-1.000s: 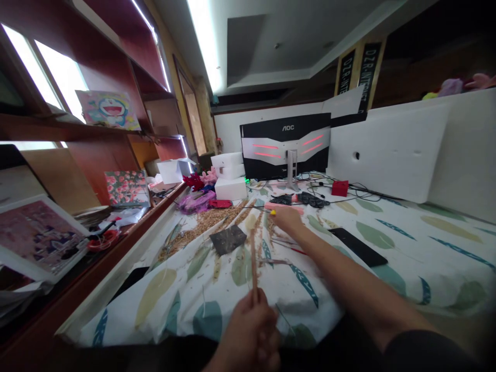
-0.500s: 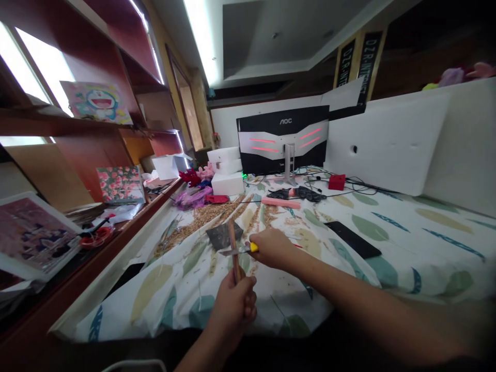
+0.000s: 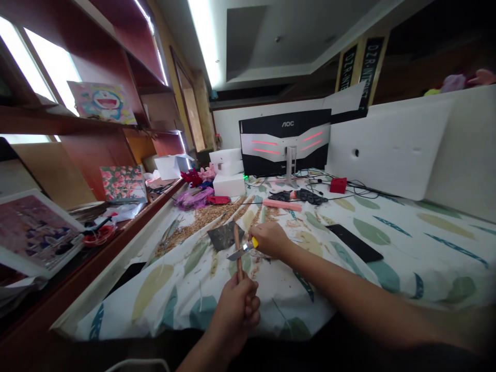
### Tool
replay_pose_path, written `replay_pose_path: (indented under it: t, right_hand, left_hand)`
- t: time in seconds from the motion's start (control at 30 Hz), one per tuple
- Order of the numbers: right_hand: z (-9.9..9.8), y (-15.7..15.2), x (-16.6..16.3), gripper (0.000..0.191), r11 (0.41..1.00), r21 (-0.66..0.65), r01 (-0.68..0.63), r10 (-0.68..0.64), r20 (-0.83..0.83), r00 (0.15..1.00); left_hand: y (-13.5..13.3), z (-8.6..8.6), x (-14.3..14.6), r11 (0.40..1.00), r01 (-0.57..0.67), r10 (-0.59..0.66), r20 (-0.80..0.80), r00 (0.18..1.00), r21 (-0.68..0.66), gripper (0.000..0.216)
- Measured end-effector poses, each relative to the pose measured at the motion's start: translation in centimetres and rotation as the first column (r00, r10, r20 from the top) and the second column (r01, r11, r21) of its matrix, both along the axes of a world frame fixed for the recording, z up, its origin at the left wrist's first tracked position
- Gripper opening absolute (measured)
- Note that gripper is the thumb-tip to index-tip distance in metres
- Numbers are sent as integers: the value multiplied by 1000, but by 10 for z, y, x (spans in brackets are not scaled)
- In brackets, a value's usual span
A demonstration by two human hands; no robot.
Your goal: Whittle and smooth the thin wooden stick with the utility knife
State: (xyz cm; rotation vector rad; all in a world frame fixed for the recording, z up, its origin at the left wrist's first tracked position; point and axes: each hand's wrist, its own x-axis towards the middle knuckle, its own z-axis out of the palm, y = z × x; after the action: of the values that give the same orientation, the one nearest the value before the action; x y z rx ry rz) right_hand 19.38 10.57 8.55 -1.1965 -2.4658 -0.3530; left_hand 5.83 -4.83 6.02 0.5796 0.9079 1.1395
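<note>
My left hand (image 3: 237, 304) is closed round the lower end of a slim wooden stick (image 3: 238, 253), which points up and away from me. In my right hand (image 3: 270, 238) is a utility knife (image 3: 248, 247) with a yellow handle. Its metal blade crosses the stick above my left fist, pointing left; whether the edge touches the wood I cannot tell. Behind the stick's upper part, a dark grey flat piece (image 3: 221, 236) lies on the leaf-patterned cloth (image 3: 155, 294). Wood shavings (image 3: 209, 216) are scattered beyond it.
A black flat slab (image 3: 354, 243) lies to the right. Farther back are a pink bar (image 3: 282, 205), black gloves or crumpled bags (image 3: 310, 196), a red box (image 3: 338, 185), cables and a monitor (image 3: 287, 142). White foam blocks (image 3: 228, 184) stand back left, beside a wooden shelf (image 3: 155, 209).
The knife has tilted, its handle end rising while the blade slants down to the left. The stick leans less to the left now. My left hand has shifted slightly right.
</note>
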Motion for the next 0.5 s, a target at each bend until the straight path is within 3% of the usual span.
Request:
replay_pose_path:
  t: [0.17,0.37,0.5]
  right_hand:
    - [8,27,22,28,993,23,119,-118,-44,992]
    - [12,38,23,29,986,-20,165,-165,-44,985]
    - [26,57,43,36,921,-96,378,-385,-62,921]
  left_hand:
    - [-5,-3,4,997,74,-74,8,997,-2,39]
    - [-7,2,5,998,61,-61,2,998,17,42]
    - [-18,5,11,986,161,-161,-17,987,-34,41]
